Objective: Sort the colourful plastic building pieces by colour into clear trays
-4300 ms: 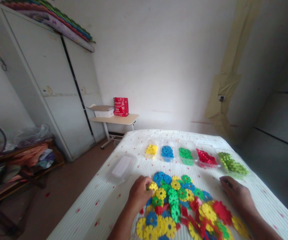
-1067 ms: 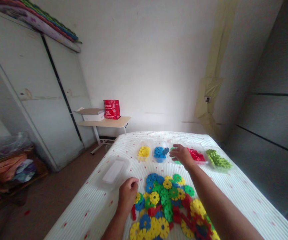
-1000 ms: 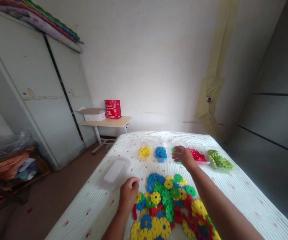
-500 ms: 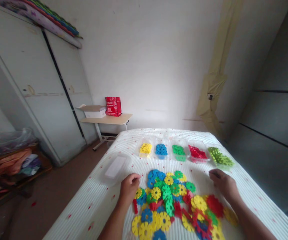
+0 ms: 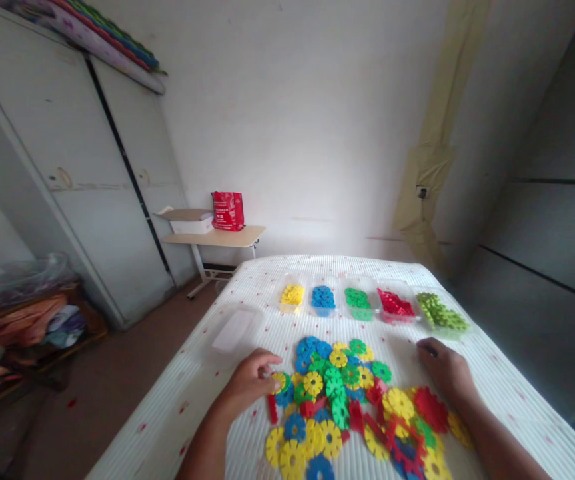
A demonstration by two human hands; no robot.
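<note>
My left hand [image 5: 253,379] is at the left edge of a loose pile of plastic snowflake discs, thumb and index finger apart. Its thumb tip meets or nearly meets a yellow disc [image 5: 278,382]; I cannot tell if they touch. A red piece [image 5: 272,409] lies just below. The pile holds green discs [image 5: 334,382], blue discs [image 5: 295,427], yellow discs [image 5: 331,439] and a red gear-like piece [image 5: 430,409]. To the right of the pile my right hand [image 5: 446,369] rests on the cloth with curled fingers. Whatever may be inside them is hidden.
Clear boxes stand in a row behind the pile, holding yellow [image 5: 292,295], blue [image 5: 323,297], green [image 5: 358,300], red [image 5: 395,303] and light green pieces [image 5: 441,312]. A clear lid [image 5: 232,331] lies at left. A side table [image 5: 240,237] carries a red bag [image 5: 228,212].
My left hand has opened from closed fingers and shifted slightly left and down, its thumb coming to the yellow disc. My right hand stays in place.
</note>
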